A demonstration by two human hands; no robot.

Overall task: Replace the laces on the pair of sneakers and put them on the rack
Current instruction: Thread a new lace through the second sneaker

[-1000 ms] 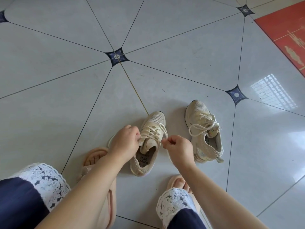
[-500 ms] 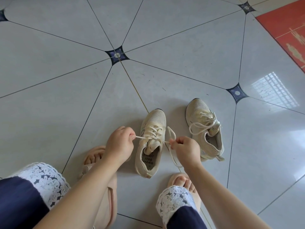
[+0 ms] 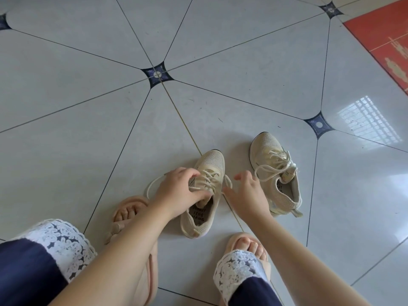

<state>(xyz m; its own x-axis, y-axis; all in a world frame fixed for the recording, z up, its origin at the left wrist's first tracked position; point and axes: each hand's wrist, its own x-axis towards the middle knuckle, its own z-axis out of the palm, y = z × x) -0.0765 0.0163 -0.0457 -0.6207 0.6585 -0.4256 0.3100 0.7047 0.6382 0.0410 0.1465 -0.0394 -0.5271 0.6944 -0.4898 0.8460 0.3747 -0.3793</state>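
The near sneaker stands on the tiled floor. The left hand grips it at the tongue, fingers curled over the laces. The right hand hovers between it and the second sneaker, fingers spread, holding nothing.

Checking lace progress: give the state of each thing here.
near sneaker, upright on the floor, laced, ends loose
far sneaker, upright on the floor, laced, laces looped on top
left hand, grips near sneaker at its laces
right hand, open, holds nothing
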